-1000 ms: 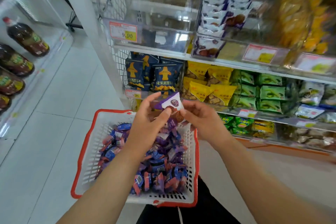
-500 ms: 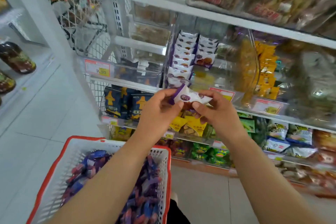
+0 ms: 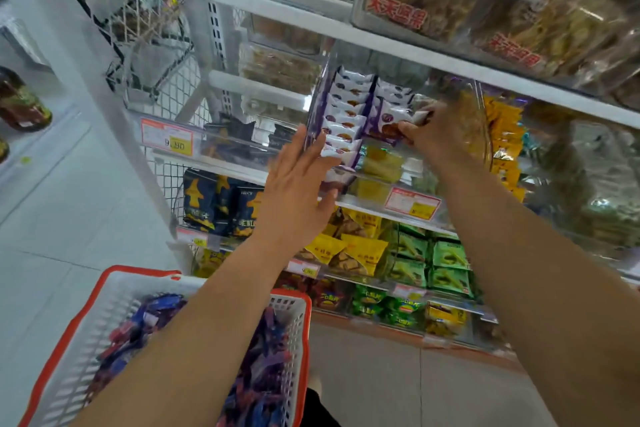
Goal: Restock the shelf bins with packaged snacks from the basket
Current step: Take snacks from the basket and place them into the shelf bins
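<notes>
A clear shelf bin (image 3: 483,121) holds two rows of white-and-purple snack packs (image 3: 346,111). My right hand (image 3: 433,130) is inside the bin and pinches one such snack pack (image 3: 393,121) at the front of the right row. My left hand (image 3: 298,184) is spread with straight fingers against the bin's left front corner. Below, a white basket with a red rim (image 3: 304,340) holds several blue and purple wrapped snacks (image 3: 263,374), partly hidden by my left forearm.
Bins of brown snacks (image 3: 519,10) fill the shelf above. Yellow packs (image 3: 502,142) sit right of the bin. Lower shelves carry dark blue bags (image 3: 221,204), yellow bags (image 3: 360,253) and green packs (image 3: 433,260). Bottles (image 3: 20,104) stand on a shelf at far left, across the tiled aisle (image 3: 69,218).
Both hands lifted a snack pack from the basket toward the shelf. My right hand has since carried it into the bin, and my left hand has let go and lies against the bin.
</notes>
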The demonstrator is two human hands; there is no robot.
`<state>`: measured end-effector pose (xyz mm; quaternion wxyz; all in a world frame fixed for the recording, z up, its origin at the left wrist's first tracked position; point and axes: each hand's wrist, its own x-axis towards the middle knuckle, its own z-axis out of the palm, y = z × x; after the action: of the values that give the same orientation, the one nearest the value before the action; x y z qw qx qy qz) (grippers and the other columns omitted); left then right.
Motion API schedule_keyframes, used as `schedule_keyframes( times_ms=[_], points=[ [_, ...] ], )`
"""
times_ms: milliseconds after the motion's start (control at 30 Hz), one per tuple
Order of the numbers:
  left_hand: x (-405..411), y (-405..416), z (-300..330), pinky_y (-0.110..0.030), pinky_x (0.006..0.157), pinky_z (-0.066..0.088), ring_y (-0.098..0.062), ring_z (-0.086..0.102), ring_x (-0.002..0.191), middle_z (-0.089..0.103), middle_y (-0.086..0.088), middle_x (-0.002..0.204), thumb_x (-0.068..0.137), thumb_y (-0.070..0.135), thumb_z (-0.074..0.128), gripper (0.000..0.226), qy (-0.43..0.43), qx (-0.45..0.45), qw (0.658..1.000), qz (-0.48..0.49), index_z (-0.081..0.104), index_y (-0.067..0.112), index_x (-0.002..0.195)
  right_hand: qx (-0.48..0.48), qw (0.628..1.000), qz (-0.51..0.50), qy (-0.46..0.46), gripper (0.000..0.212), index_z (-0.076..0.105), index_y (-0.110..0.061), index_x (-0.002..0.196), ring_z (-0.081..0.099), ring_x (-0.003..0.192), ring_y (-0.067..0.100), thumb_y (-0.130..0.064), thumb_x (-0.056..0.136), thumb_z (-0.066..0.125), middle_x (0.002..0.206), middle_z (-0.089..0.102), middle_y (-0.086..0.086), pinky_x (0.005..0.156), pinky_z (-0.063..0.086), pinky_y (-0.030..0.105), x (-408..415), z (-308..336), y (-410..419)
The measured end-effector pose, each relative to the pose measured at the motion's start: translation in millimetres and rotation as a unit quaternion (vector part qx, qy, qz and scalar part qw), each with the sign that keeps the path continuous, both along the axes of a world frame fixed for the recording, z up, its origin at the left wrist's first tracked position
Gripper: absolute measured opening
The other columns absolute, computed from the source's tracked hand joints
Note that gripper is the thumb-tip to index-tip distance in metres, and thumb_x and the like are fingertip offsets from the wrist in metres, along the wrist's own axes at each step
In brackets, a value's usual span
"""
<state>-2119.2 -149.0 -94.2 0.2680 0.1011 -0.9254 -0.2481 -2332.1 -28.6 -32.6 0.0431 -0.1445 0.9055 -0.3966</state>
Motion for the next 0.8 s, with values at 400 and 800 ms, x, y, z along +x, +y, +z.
schedule_keyframes(
  times_ms=[400,800],
  points=[
    [5.1,-2.6,3.9,-0.046,0.121,0.011,-0.021,0.006,0.152,0.036,-0.001,0.156,0.088,0.013,0.063,0.045,-0.015,0.016,1.000,-0.012,0.056,0.024,0.131,-0.037,0.971,-0.023,-0.233,0.052,0.051,-0.008,0.127,0.066,0.105,0.028,-0.013,0.082,0.077,0.117,0.063,0.013,0.092,0.055,0.044,-18.4,-27.9,-8.6],
    [8.4,-4.0,6.0,-0.035,0.119,-0.003,-0.011,-0.008,0.149,0.026,0.004,0.160,0.087,0.026,0.067,0.053,-0.047,-0.006,0.999,-0.009,0.051,0.028,0.137,0.006,0.992,0.000,-0.129,0.049,0.043,-0.017,0.114,0.066,0.098,0.023,-0.022,0.081,0.079,0.094,0.056,-0.001,0.085,0.058,0.042,-13.6,-30.1,-4.1]
  ],
)
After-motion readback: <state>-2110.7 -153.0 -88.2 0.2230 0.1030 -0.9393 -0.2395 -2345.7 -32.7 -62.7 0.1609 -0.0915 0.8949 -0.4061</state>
